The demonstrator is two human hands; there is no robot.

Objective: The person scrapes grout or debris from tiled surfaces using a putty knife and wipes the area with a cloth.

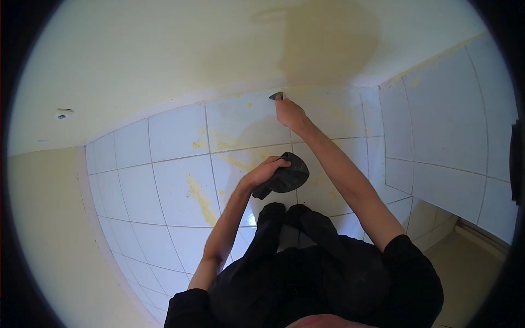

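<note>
Head view: person faces a tiled wall (175, 186), both arms raised against it.
Right hand (290, 113): reaches far up to the top tile row, grip pressed together around a small grey scraper (276, 96); the blade meets the wall at the joint under the ceiling (164, 49), apparently set there to bear on the yellow residue (199, 199) near that edge.
Left hand (265, 171): lower, fingers curled shut on a dark cloth (287, 174) bunched against a tile, apparently kept ready beside the streaks.
Staining: yellow smears run across several tiles, with a brownish patch (322, 44) on the ceiling above.
Ceiling fitting (63, 113): far left, well apart from both hands.
</note>
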